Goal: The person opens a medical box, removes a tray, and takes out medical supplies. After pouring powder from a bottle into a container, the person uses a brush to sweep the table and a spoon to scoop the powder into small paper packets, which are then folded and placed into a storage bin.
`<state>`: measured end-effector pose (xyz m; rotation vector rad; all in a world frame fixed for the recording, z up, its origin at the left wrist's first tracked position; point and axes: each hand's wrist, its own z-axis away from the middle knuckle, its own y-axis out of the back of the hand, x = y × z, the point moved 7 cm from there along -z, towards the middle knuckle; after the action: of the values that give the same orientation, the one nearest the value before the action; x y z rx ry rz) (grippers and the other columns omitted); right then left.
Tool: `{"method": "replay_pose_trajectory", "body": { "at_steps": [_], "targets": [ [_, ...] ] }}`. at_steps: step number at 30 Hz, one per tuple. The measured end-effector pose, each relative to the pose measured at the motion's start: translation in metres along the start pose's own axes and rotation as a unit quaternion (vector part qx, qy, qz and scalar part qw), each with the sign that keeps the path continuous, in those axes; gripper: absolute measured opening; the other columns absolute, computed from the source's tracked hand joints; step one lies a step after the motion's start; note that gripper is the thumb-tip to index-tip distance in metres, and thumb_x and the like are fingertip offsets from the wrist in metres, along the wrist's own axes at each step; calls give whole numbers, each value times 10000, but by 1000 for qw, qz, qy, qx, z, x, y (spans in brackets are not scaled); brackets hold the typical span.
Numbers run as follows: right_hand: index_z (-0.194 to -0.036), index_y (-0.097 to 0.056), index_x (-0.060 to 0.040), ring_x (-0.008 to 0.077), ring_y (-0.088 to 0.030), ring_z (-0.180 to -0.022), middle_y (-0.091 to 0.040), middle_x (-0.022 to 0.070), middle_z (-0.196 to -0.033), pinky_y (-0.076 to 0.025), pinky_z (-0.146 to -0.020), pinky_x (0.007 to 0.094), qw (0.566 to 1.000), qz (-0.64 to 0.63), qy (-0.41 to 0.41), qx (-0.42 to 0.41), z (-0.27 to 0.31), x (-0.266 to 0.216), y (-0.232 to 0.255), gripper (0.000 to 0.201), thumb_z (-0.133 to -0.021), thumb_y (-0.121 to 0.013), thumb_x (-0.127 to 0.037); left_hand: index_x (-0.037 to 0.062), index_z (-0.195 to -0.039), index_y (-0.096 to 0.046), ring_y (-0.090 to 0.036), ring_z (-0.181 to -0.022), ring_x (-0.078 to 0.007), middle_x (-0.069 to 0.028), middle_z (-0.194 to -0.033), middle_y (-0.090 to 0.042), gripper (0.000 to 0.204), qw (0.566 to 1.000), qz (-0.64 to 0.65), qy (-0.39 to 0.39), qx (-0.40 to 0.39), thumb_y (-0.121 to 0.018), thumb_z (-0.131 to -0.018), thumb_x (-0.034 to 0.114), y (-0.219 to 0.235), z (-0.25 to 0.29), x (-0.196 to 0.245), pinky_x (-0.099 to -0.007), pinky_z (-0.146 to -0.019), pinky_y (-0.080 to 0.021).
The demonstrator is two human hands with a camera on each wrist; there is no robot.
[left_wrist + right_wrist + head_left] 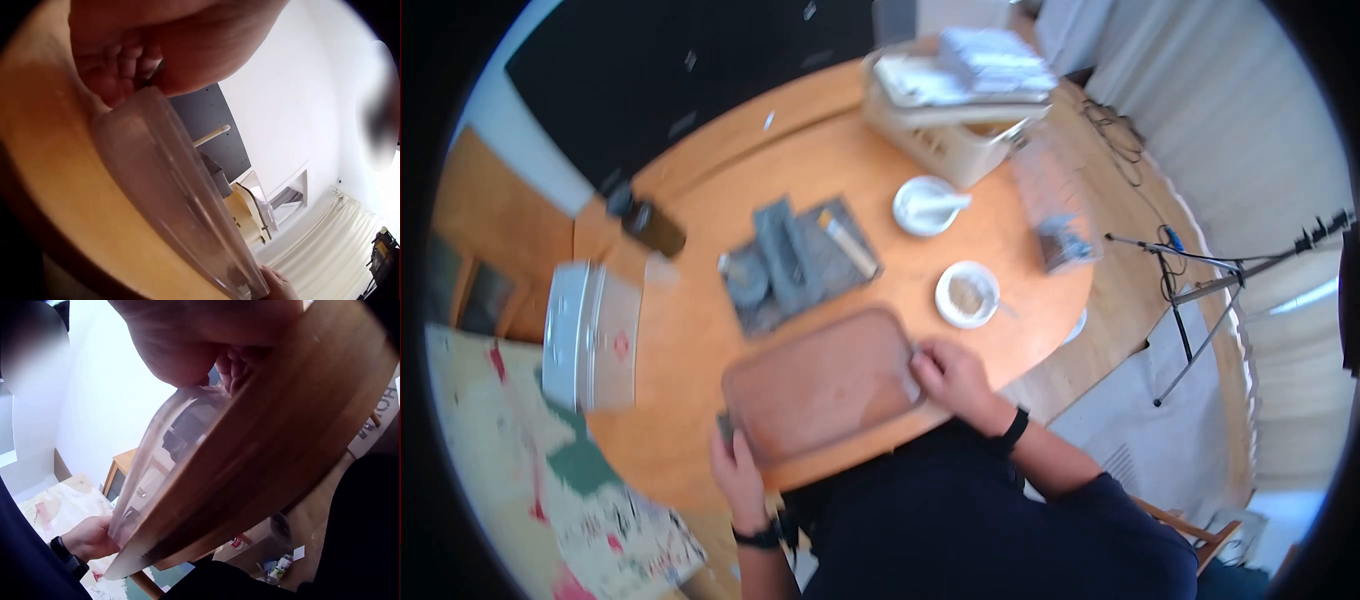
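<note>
The fingers of the left hand (740, 482) curl at the lower left end of a translucent, pinkish-brown tray (825, 385), thumb along its edge; a small greenish patch by that thumb is too blurred to name. The right hand (956, 382) grips the opposite short end, higher in the frame, fingers bent in against the rim.

So the tray lies between the two: from the left fingers it runs up and to the right, from the right fingers leftward and slightly down, its long axis slanting between both hands. Neither hand is nearer; each touches it. It sits at the near edge of the wooden table (685, 430).

Just above the tray, at centre left, is a grey mat (840, 283) bearing tools. Above the right hand stands a white bowl (945, 296) with grainy contents, then a white mortar (907, 218). A dark bottle (655, 230) lies tilted at upper left.
</note>
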<state>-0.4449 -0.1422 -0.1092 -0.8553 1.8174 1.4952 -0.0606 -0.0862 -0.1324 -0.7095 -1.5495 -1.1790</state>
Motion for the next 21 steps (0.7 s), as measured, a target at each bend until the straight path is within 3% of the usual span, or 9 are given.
{"method": "replay_pose_trajectory", "body": {
  "at_steps": [4, 6, 9, 11, 13, 15, 17, 18, 21],
  "targets": [
    [-979, -669, -38, 332, -668, -734, -668, 151, -830, -536, -650, 402, 999, -14, 30, 10, -3, -2, 3, 178, -895, -665, -195, -36, -1211, -556, -575, -930, -160, -87, -1034, -623, 247, 1000, -25, -17, 7, -477, -1050, 133, -4, 16, -1, -301, -847, -472],
    [-976, -670, -39, 331, -667, -736, -668, 151, -839, -535, -651, 401, 999, -13, 33, 12, -2, -4, 6, 175, -897, -666, -195, -41, -1201, -551, -571, -938, -185, -110, -1040, -617, 258, 994, -79, -49, 55, -451, -1057, 148, -3, 25, 7, -320, -854, -462],
    [-971, -671, -39, 331, -664, -737, -670, 143, -840, -534, -650, 401, 999, -22, 32, 5, 0, -1, 5, 172, -902, -663, -196, -46, -1201, -550, -570, -940, -203, -124, -1040, -611, 260, 991, -95, -43, 81, -438, -1053, 136, 2, 30, -14, -322, -862, -456],
    [-967, -671, -35, 333, -663, -738, -669, 138, -838, -533, -651, 399, 999, -25, 29, -4, 0, 0, 3, 176, -904, -663, -200, -40, -1210, -552, -576, -945, -220, -126, -1043, -611, 282, 993, -90, -37, 66, -439, -1047, 159, -2, 30, 6, -330, -869, -456],
    [-968, -673, -36, 334, -660, -733, -665, 137, -832, -530, -645, 400, 999, -31, 22, -12, -2, 1, 4, 178, -904, -662, -202, -72, -1427, -461, -511, -1307, -347, -236, -1431, -518, 492, 994, -102, -11, 45, -433, -1061, 255, -14, 30, 31, -394, -1095, -391],
    [-970, -674, -40, 330, -651, -716, -655, 129, -815, -525, -637, 400, 999, -21, 14, -33, -5, 1, 3, 161, -901, -661, -186, -71, -1436, -449, -518, -1293, -321, -211, -1428, -522, 486, 997, -68, 16, 38, -438, -1063, 241, -16, 24, 13, -391, -1084, -400],
    [-970, -676, -46, 317, -636, -678, -640, 116, -775, -520, -619, 395, 998, -42, 15, -46, -5, 1, 0, 146, -892, -666, -169, -41, -1213, -553, -573, -981, -241, -141, -1068, -601, 304, 997, -23, -28, 72, -437, -1036, 176, -12, 28, 6, -358, -894, -450],
    [-964, -678, -50, 307, -627, -656, -632, 111, -753, -511, -602, 390, 998, -40, 4, -49, -2, 3, -1, 136, -885, -670, -160, -43, -1214, -552, -564, -1011, -254, -153, -1091, -592, 324, 981, -176, -24, 81, -432, -1027, 193, 5, 38, -23, -375, -909, -442],
    [-950, -683, -58, 286, -608, -612, -614, 101, -709, -492, -569, 380, 998, -34, -10, -48, -8, 2, -3, 117, -869, -679, -142, -48, -1220, -550, -556, -1015, -257, -158, -1097, -586, 327, 987, -150, -26, 54, -419, -1024, 178, -2, 35, -2, -374, -913, -439]
  ]
}}
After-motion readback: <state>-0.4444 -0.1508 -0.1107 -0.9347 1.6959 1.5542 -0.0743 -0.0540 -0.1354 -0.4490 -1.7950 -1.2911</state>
